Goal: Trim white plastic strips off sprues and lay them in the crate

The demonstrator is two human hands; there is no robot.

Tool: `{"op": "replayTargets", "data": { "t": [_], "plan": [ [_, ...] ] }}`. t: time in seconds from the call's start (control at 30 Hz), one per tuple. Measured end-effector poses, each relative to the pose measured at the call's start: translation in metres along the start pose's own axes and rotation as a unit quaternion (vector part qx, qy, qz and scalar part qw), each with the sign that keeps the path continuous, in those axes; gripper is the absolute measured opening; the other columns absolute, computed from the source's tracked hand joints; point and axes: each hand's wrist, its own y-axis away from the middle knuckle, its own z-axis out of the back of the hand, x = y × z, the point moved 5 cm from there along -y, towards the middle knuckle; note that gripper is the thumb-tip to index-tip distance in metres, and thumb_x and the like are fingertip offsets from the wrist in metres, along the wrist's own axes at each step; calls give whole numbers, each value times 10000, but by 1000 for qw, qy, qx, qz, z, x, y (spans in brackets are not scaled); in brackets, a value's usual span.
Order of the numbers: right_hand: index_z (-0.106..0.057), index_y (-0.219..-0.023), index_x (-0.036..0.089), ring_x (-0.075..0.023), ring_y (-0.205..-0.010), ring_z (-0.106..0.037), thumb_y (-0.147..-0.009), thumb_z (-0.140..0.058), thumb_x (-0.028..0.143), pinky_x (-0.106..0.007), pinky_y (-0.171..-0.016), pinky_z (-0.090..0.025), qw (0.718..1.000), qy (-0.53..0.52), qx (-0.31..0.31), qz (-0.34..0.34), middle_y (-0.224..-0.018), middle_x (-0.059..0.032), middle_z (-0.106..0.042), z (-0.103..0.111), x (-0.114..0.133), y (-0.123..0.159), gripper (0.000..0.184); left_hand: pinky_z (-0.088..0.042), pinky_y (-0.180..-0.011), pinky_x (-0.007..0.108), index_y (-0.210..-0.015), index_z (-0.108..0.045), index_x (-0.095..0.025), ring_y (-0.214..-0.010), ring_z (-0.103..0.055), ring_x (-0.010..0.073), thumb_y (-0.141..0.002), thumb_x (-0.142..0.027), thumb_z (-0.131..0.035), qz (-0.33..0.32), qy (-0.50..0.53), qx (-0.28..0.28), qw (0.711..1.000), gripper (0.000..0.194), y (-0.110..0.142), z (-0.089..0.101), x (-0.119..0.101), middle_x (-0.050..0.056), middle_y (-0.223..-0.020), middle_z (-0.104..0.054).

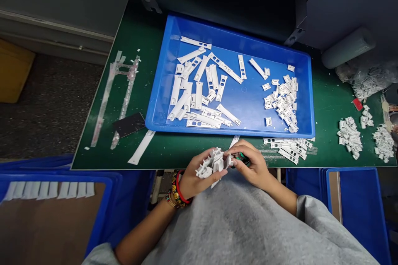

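Observation:
A bunch of white plastic parts (207,169) with small prongs is gathered in my left hand (194,180), the fingers closed around them. My right hand (255,165) is closed just beside it, in front of the blue tray. A dark object with green on it (241,158) shows inside my right hand; its kind is mostly hidden. Between the two hands, the right fingertips touch a small white piece (229,160) at the edge of the bunch. Whether that piece is joined to the others I cannot tell.
A blue tray (199,129) holds long white strips and a pile of small white clips. Several white strips (287,149) lie before it, with heaps of clips (350,136) at right. A black sheet (129,125) lies left. Blue bins (107,198) stand below the green table.

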Motion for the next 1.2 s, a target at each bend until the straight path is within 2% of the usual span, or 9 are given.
{"op": "replayTargets", "data": {
  "t": [0.17,0.3,0.47,0.67,0.77,0.93,1.03,1.13,1.2],
  "plan": [
    [-574,-1282,252,-219,-923,-580,-1002,-413,388,-357,-763,-508,997,64,30,32,-1035,-89,-614,13,10,3,351,-514,-672,290,-922,-616,-186,-733,-643,180,-777,-191,-634,-118,-60,-16,991,146,8,1,-21,50,-853,-676],
    [-618,-1228,238,-201,-857,-577,-1015,-372,311,-339,-733,-492,988,134,47,59,-951,-73,-593,22,21,4,334,-528,-705,289,-958,-618,-188,-775,-658,181,-796,-150,-626,-174,-106,-49,978,166,10,9,-27,54,-873,-686],
    [-647,-1163,205,-188,-833,-584,-1005,-412,270,-325,-700,-482,979,178,74,66,-930,-67,-596,22,23,3,291,-544,-693,284,-1005,-618,-185,-783,-672,177,-807,-128,-623,-215,-135,-47,966,206,10,13,-25,53,-902,-689],
    [-648,-1152,215,-182,-851,-589,-1015,-406,281,-324,-715,-499,976,175,114,63,-932,-62,-607,25,23,-2,286,-548,-723,275,-1031,-609,-192,-807,-672,170,-800,-89,-612,-235,-166,-36,957,253,12,13,-24,37,-914,-686],
    [-643,-1169,212,-188,-872,-590,-1017,-413,284,-330,-730,-501,968,214,111,68,-948,-69,-613,25,23,-1,285,-542,-709,250,-1044,-609,-195,-801,-667,156,-795,-77,-610,-238,-186,-41,952,275,14,14,-25,28,-913,-680],
    [-654,-1149,210,-197,-825,-576,-984,-511,270,-333,-701,-468,942,327,14,76,-938,-77,-626,23,18,3,227,-541,-673,250,-997,-616,-182,-764,-673,162,-800,-98,-603,-219,-203,-46,953,214,17,13,-25,31,-870,-685],
    [-627,-1160,200,-199,-855,-592,-1000,-456,232,-327,-715,-478,951,302,-37,53,-967,-87,-632,24,17,5,236,-543,-679,262,-984,-613,-182,-762,-675,168,-804,-100,-597,-213,-203,-48,954,199,18,11,-24,33,-863,-687],
    [-595,-1106,179,-169,-813,-607,-1018,-340,191,-281,-689,-481,977,213,0,21,-923,-74,-634,19,17,5,269,-543,-694,261,-980,-604,-181,-766,-673,165,-805,-96,-600,-217,-208,-62,952,194,17,11,-24,30,-856,-680],
    [-576,-1007,168,-152,-710,-583,-1017,-285,199,-261,-625,-448,979,198,42,17,-824,-53,-617,13,18,6,293,-542,-703,257,-981,-602,-181,-772,-670,163,-804,-92,-600,-223,-217,-66,948,198,17,11,-25,28,-856,-679]
  ]
}}
